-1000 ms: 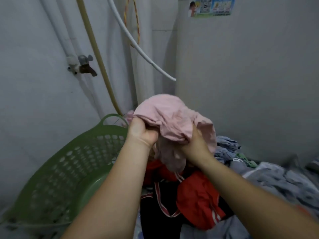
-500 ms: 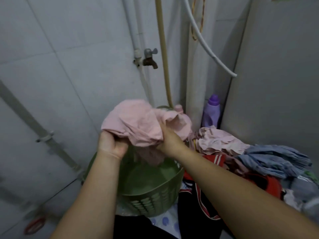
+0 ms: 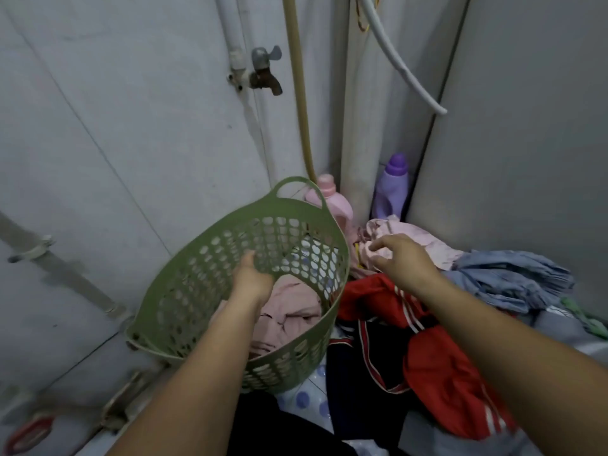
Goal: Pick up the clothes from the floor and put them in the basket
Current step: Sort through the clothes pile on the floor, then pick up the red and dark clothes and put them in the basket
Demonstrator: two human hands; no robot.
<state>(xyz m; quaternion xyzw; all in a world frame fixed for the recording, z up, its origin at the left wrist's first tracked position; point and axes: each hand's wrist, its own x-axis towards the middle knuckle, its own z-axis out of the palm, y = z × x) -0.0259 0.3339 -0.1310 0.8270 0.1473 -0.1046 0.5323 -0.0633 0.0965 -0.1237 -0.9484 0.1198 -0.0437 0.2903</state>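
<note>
Crumpled pale pink cloth garment point(image 3: 289, 311) is seen lying in the perforated green plastic basket point(image 3: 204, 278), just below the left hand point(image 3: 251, 278); fingers loosely spread, nothing gripped. Right hand point(image 3: 399, 260) is held above a second pale pink garment point(image 3: 408, 238), fingers relaxed, nothing held.

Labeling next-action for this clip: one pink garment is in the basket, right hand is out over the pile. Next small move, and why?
Probably lower the right hand onto the pale pink garment beside the green basket and pinch it. The hand is open and holds nothing, its fingers right over that cloth. The left hand is inside the basket above the pink garment lying there.
</note>
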